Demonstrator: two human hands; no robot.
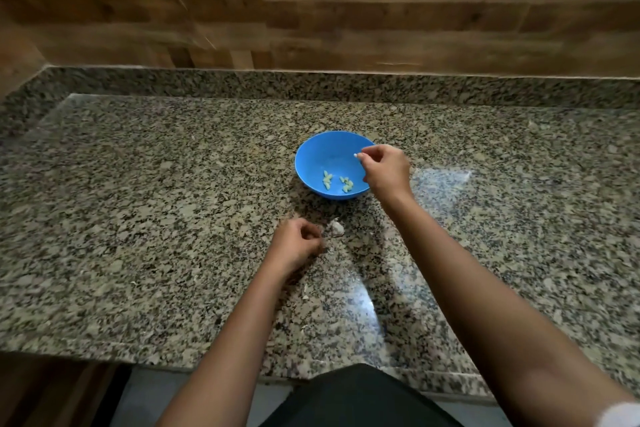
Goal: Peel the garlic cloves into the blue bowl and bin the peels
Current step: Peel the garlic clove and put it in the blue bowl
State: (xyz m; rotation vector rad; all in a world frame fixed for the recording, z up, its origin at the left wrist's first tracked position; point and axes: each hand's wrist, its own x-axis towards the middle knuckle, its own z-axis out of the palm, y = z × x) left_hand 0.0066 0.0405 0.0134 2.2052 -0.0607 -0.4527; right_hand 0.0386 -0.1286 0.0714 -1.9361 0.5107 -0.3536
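Blue bowl — pale-green peeled cloves inside; right hand pinches a white bit.

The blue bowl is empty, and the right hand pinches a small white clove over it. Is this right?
Not quite. The head view shows the blue bowl is not empty: several peeled cloves lie in its bottom. The rest holds: the right hand pinches a small white clove over it.

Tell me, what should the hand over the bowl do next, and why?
Probably let go. The right hand pinches a small white clove just above the blue bowl, where peeled cloves already lie.
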